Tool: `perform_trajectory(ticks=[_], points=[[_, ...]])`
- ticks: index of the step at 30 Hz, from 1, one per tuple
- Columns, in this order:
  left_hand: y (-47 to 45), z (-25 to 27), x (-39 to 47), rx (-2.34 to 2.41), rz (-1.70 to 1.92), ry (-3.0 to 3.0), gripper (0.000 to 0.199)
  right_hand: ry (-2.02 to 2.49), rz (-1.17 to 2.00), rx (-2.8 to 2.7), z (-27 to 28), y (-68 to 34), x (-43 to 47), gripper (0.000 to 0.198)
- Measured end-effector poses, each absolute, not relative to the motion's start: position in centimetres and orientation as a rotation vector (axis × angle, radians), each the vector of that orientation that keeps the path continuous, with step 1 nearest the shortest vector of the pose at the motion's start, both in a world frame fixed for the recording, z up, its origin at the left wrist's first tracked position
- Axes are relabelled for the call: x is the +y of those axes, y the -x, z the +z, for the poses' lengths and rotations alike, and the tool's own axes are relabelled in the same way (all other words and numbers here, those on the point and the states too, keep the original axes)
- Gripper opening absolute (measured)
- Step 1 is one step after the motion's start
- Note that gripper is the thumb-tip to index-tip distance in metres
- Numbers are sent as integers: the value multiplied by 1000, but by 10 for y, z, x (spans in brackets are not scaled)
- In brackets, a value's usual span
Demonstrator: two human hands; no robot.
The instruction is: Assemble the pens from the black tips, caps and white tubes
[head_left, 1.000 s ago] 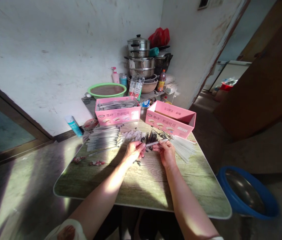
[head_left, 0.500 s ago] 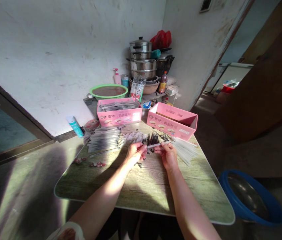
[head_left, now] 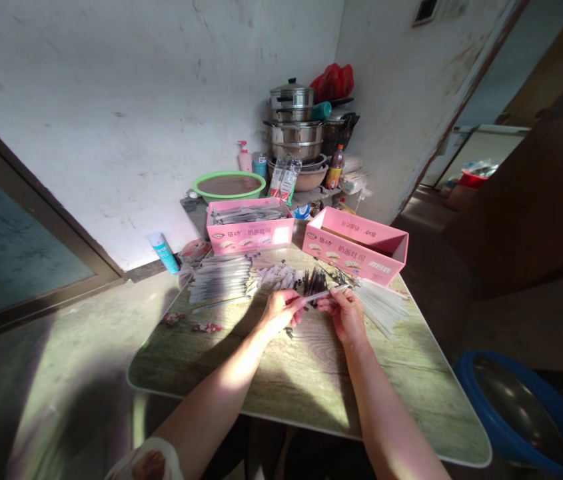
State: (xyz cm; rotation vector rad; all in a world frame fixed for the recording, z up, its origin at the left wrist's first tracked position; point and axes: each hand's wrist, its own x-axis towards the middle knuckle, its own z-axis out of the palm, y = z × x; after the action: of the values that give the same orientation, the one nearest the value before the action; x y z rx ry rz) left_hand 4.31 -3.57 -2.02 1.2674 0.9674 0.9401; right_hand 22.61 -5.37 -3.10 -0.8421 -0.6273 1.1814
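Between my two hands is a slim translucent pen barrel (head_left: 317,295), lying nearly level above the table. My left hand (head_left: 280,312) pinches its left end with closed fingers. The fingers of my right hand (head_left: 347,315) are closed on its right end. Just behind the hands lie thin black pen parts (head_left: 314,281) and a pile of small whitish pieces (head_left: 278,275). Clear empty-looking tubes (head_left: 382,307) fan out beside my right hand. To the left, a stack of pens with dark ends (head_left: 221,279) lies in rows. Small black pieces (head_left: 288,331) rest below my left hand.
A pink box (head_left: 251,235) full of pens and another pink box (head_left: 356,257) stand along the table's (head_left: 311,393) far edge. Behind them are a green-rimmed basin (head_left: 228,175) and stacked pots (head_left: 296,137). A blue tub (head_left: 526,407) stands on the floor at right.
The camera has turned slightly left, so everything sits further right in the picture. Both hands keep hold of the pen barrel, with little movement between them.
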Motion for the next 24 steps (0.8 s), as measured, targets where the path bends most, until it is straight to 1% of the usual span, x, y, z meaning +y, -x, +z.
perform_trajectory(ticks=[5, 10, 13, 15, 17, 20, 24], points=[[-46, -28, -33, 910, 983, -1309, 37, 850, 1191, -646, -29, -225, -55, 40], [-33, -21, -31, 1021, 1022, -1386, 24, 860, 1194, -654, -26, -226, -55, 41], [7, -10, -24, 1183, 1153, -1437, 19, 866, 1191, -641, -26, -229, -55, 45], [47, -2, -18, 1385, 1242, -1618, 17, 868, 1186, -643, -26, -230, -54, 46], [90, 3, -12, 1501, 1284, -1658, 15, 869, 1180, -643, -26, -230, -54, 45], [141, 4, -8, 1672, 1230, -1710, 16, 875, 1180, -639, -25, -230, -53, 45], [172, -6, -11, 1783, 1203, -1837, 18, 876, 1187, -635, -24, -232, -52, 44]])
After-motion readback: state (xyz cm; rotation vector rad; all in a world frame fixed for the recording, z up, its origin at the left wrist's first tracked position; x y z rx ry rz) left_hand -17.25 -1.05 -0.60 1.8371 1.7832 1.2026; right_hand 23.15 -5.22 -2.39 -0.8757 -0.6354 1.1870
